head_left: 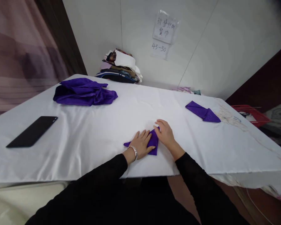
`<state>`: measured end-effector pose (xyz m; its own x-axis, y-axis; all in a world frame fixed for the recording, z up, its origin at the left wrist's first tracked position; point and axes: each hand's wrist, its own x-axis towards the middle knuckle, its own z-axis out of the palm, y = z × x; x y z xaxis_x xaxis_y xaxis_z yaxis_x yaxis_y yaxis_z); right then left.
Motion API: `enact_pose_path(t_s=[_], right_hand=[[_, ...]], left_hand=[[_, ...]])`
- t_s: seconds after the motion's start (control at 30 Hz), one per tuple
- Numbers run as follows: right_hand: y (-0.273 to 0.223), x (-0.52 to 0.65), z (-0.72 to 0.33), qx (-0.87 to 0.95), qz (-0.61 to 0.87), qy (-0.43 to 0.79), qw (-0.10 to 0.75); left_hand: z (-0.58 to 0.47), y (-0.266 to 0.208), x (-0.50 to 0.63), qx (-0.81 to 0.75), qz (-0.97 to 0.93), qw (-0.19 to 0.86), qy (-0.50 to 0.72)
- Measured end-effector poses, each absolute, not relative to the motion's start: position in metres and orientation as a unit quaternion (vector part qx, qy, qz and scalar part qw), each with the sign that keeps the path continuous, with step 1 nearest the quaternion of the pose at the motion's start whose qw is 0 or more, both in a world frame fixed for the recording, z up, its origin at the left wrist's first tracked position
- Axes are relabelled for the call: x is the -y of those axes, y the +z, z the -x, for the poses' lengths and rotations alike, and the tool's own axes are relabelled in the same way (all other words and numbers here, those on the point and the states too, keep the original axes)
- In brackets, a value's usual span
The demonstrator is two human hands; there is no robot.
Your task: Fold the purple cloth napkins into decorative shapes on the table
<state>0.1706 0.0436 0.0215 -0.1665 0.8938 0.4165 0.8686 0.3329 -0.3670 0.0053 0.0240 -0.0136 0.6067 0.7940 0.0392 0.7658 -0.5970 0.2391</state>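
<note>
A folded purple cloth napkin [155,143] lies on the white tablecloth in front of me, with a pointed end showing at its left. My left hand [140,144], with a silver bracelet at the wrist, rests flat across it, fingers spread. At the napkin's upper right corner, my right hand [165,132] has its thumb and fingers curled in and closed on the edge. Part of the napkin is hidden under my left hand. Another folded purple napkin [202,112], with a pointed end, lies farther off to the right.
A loose heap of purple cloth [84,93] lies at the back left. Nearer on that side is a black tablet-like slab [32,132]. Folded clothes [121,67] are stacked by the wall, below taped paper signs [165,28]. A red basket [251,114] stands beyond the right edge.
</note>
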Motion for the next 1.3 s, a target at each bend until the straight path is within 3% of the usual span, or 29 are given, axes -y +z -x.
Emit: enact_pose_path(t_s=[0.07,0.17,0.33,0.83,1.3], right_hand=[[0.025,-0.041,-0.156,0.811,0.512,0.059,0.277],[0.021,-0.038,-0.139,0.858,0.460,0.144,0.179],[0.006,-0.045,-0.139,0.851,0.481,0.186,0.094],[-0.005,-0.096,-0.172,0.817,0.565,0.107,0.036],[-0.011,-0.103,-0.176,0.815,0.571,0.099,0.019]], left_hand=[[-0.005,-0.012,-0.023,-0.434,-0.892,0.100,0.075],[-0.005,-0.011,-0.022,-0.422,-0.897,0.084,0.099],[-0.006,-0.014,-0.023,-0.430,-0.894,0.092,0.088],[-0.006,-0.009,-0.022,-0.442,-0.888,0.112,0.054],[0.040,-0.016,0.006,-0.536,-0.839,0.048,0.075]])
